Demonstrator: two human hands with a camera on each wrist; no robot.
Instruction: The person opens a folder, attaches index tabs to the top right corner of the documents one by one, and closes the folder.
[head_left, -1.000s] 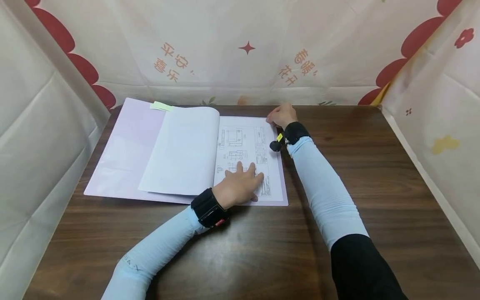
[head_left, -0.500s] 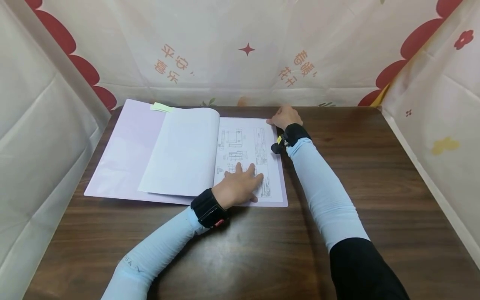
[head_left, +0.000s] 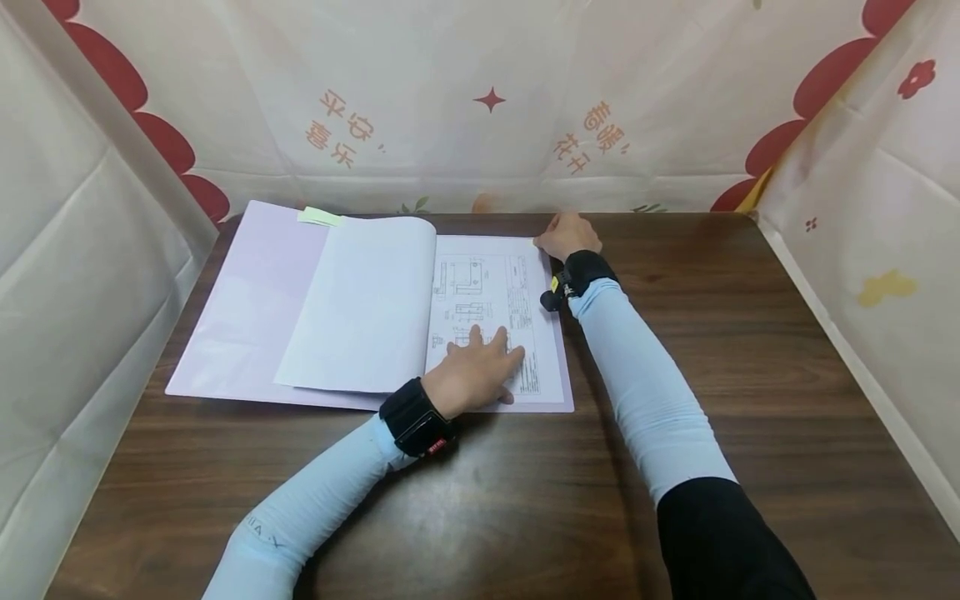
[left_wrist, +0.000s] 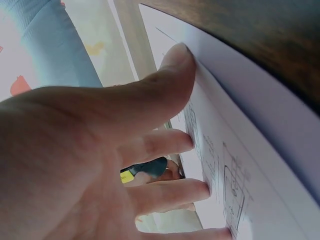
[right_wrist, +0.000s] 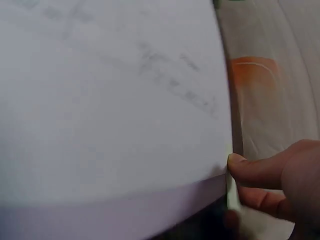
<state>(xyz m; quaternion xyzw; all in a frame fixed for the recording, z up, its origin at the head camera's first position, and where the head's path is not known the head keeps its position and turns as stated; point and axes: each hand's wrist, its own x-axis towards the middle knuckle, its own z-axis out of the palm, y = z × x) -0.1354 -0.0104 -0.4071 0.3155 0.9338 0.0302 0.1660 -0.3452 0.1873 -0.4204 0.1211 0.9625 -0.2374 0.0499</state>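
Observation:
A lilac folder (head_left: 247,308) lies open on the table with its white pages (head_left: 367,300) turned to the left. Spread fingers of my left hand (head_left: 476,375) rest on the right-hand page (head_left: 483,250), which bears printed technical drawings; the left wrist view shows its thumb near the page's lower edge. At that page's far right corner, my right hand (head_left: 570,236) pinches a narrow pale green sticky note (right_wrist: 231,192) between thumb and fingers, against the page edge. How much of the note touches the page is blurred.
Pale green sticky tabs (head_left: 320,217) stick out from the top of the turned pages. The brown wooden table (head_left: 517,508) extends in front and to the right. A printed cloth (head_left: 420,108) hangs just behind the table's far edge and along both sides.
My right hand shifts only slightly at the page's far corner. The left hand stays on the page, and the folder keeps its place.

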